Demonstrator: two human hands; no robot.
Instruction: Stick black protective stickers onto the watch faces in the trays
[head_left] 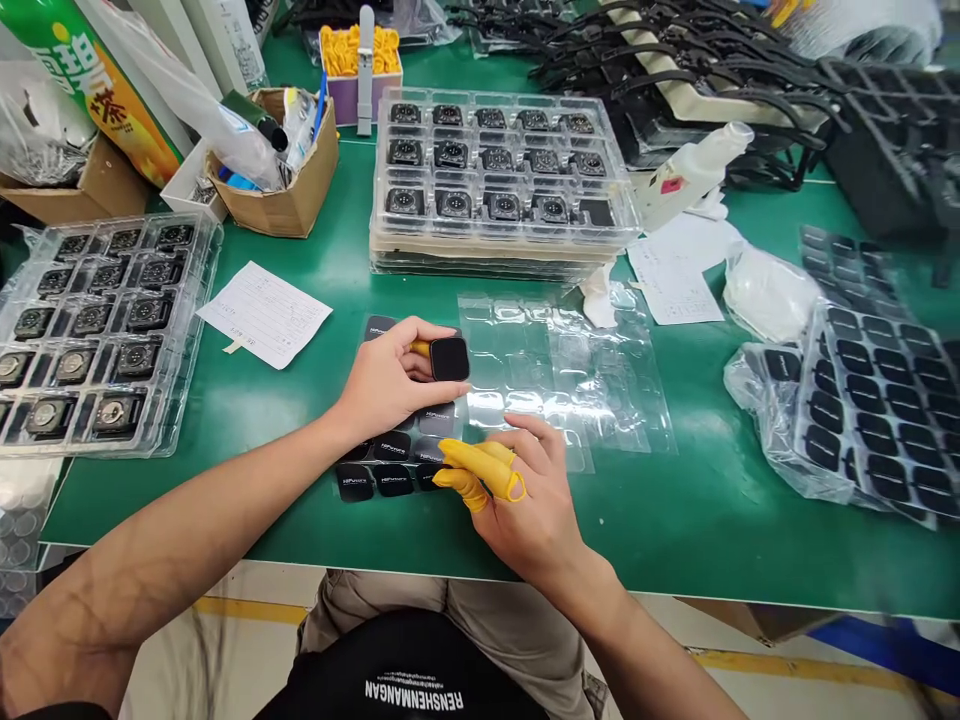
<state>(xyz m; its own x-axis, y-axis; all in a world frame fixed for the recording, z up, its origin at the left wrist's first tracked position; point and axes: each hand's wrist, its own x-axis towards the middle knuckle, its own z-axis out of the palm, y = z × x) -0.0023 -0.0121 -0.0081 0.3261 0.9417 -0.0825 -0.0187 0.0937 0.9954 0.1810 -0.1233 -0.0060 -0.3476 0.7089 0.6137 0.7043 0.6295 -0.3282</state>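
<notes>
A square black watch body [450, 358] sits at the fingertips of the left hand [391, 372], gripped by its edges between thumb and fingers, its dark glossy face turned up toward the head camera. The right hand [534, 490] is below it and to the right, apart from the watch body, with yellow finger cots [491, 470] on its thumb and forefinger; those 2 tips are close together over the edge of a sheet of black stickers [394, 480], and I cannot tell whether they pinch anything. The sheet lies on the green desk [660, 540], partly hidden under the left hand, its rounded squares printed "HiFuture". Just right of the watch body, clear plastic films [510, 345] lie flat. Beyond the 2 hands stands a stack topped by a clear tray [495, 238] with 3 rows of 5 pockets, most showing the backs of watch bodies. Well to the left is a 2nd tray of watch bodies [116, 412], with a handwritten slip [266, 312] beside it.
</notes>
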